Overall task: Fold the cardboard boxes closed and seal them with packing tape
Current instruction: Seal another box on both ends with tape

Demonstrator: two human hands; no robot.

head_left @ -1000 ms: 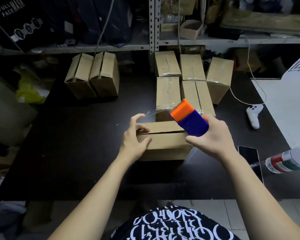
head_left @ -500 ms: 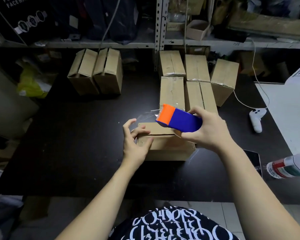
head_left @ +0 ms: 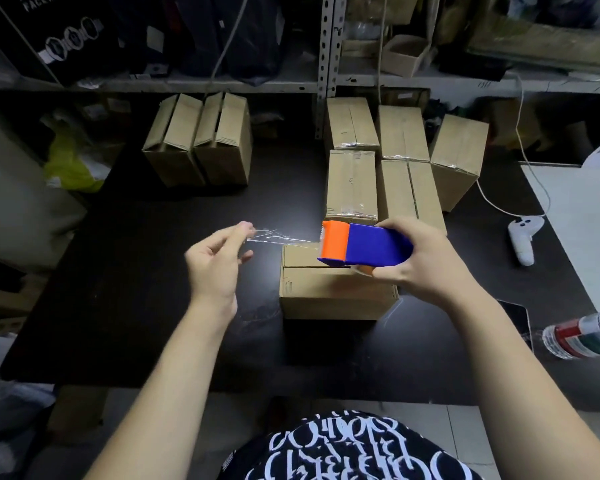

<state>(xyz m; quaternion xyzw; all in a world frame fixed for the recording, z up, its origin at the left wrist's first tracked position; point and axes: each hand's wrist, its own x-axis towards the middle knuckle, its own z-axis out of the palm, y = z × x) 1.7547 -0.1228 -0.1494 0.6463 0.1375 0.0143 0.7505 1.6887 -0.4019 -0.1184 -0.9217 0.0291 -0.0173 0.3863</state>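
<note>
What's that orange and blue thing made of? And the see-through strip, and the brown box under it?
The tape dispenser looks like hard plastic, smooth with a slight sheen. The tape seems thin clear plastic film: it glints and the table shows through. The box looks like matte brown cardboard, with folded flaps.

Dim room, black table [head_left: 136, 271], cluttered metal shelving [head_left: 326, 64] behind.
</note>
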